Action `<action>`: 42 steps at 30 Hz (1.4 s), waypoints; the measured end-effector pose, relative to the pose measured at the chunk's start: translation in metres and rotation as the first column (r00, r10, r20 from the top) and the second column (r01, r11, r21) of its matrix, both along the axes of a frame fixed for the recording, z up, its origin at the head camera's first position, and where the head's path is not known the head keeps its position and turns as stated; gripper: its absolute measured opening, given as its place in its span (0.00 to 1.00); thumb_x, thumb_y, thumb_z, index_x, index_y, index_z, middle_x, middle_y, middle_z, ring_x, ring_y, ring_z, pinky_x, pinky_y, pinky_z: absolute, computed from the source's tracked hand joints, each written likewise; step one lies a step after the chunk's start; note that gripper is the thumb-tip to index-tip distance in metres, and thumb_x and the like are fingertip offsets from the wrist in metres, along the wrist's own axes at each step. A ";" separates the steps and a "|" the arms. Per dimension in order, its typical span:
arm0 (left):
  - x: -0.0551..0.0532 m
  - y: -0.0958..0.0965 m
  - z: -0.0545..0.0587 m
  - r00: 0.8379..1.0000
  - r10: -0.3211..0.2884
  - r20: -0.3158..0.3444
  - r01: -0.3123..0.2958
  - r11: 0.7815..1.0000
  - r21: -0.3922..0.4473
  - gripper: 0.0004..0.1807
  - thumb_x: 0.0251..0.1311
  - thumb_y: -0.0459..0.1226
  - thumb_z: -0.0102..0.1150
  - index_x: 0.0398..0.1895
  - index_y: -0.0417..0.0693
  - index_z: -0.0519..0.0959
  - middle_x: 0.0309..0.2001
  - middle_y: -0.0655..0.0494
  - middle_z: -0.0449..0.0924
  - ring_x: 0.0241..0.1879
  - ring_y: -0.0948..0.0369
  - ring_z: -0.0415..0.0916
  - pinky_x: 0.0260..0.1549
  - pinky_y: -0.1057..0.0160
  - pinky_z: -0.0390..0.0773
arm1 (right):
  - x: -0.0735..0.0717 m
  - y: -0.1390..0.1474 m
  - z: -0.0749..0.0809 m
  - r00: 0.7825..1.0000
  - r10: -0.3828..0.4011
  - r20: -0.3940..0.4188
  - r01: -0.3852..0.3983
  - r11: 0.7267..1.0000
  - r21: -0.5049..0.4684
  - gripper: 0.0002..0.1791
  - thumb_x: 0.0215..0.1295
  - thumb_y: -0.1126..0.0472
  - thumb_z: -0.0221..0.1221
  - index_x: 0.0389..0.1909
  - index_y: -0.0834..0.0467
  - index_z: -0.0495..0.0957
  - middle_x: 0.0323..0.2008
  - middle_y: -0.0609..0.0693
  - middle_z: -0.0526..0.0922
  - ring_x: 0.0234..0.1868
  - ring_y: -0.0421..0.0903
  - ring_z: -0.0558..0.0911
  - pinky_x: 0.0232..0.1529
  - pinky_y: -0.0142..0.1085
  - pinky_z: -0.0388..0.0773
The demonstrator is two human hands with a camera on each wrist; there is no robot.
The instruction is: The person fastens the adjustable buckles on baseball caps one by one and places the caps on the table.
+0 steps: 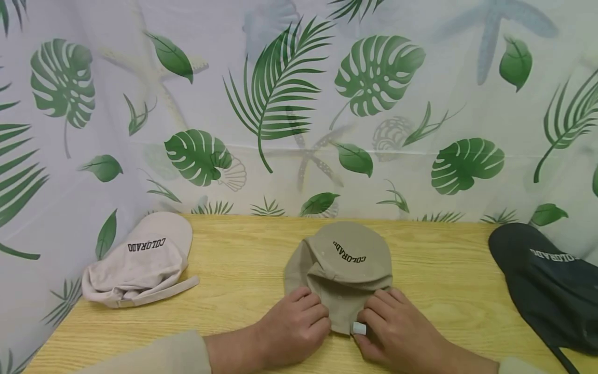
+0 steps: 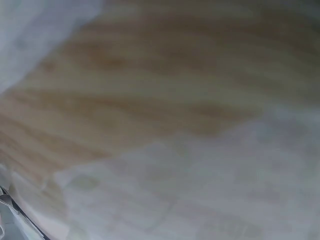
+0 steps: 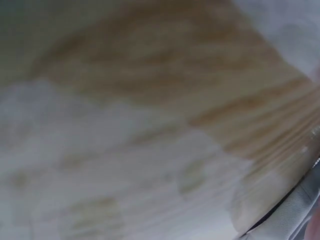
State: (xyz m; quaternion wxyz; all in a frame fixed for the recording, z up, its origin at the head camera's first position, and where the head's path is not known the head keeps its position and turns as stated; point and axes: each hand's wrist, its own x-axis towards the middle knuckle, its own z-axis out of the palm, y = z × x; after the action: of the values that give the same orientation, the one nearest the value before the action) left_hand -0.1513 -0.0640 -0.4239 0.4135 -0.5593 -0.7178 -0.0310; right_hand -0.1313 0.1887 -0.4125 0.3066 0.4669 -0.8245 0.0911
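Observation:
A khaki baseball cap (image 1: 352,249) with dark COLORADO lettering lies on the table, its crown partly folded in. My left hand (image 1: 299,324) grips the near left edge of the cap with curled fingers. At the near right edge, my right hand (image 1: 394,324) pinches the fabric between fingers and thumb. A small whitish piece (image 1: 358,328) shows by the right thumb; what it is cannot be made out. Both wrist views are blurred and show neither hand's grip.
On the left of the wood-grain table (image 1: 238,249) lies a light beige COLORADO cap (image 1: 149,259) with its strap sticking out. A black COLORADO cap (image 1: 546,291) lies at the right edge. Behind hangs a leaf-patterned white curtain (image 1: 299,104).

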 end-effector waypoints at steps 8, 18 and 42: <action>-0.001 -0.001 0.001 1.000 0.001 0.030 -0.001 1.000 0.020 0.08 0.63 0.37 0.56 0.26 0.53 0.78 0.31 0.63 0.80 0.32 0.64 0.75 0.39 0.64 0.74 | -0.005 -0.005 0.001 0.993 0.071 -0.097 -0.080 0.992 -0.093 0.14 0.68 0.50 0.49 0.27 0.49 0.77 0.28 0.39 0.73 0.31 0.40 0.71 0.37 0.36 0.66; -0.004 0.001 0.003 0.999 -0.034 -0.012 0.034 0.999 0.037 0.09 0.63 0.38 0.56 0.24 0.53 0.77 0.32 0.63 0.81 0.33 0.64 0.76 0.40 0.64 0.74 | -0.006 -0.006 0.003 0.991 0.088 -0.102 -0.100 0.988 -0.121 0.14 0.70 0.50 0.50 0.27 0.49 0.78 0.29 0.40 0.74 0.32 0.40 0.72 0.39 0.36 0.67; -0.003 0.001 0.006 0.999 -0.039 -0.015 0.040 0.997 0.071 0.10 0.65 0.36 0.52 0.24 0.53 0.77 0.31 0.64 0.80 0.33 0.65 0.77 0.40 0.64 0.74 | -0.005 -0.006 0.004 0.989 0.117 -0.094 -0.129 0.983 -0.132 0.15 0.71 0.48 0.51 0.31 0.50 0.81 0.33 0.41 0.78 0.35 0.40 0.75 0.42 0.38 0.69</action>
State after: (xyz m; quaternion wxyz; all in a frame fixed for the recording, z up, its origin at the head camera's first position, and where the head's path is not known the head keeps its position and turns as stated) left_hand -0.1542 -0.0627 -0.4176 0.4373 -0.5587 -0.7021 -0.0609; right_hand -0.1366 0.1832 -0.4084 0.3670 0.4980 -0.7719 0.1464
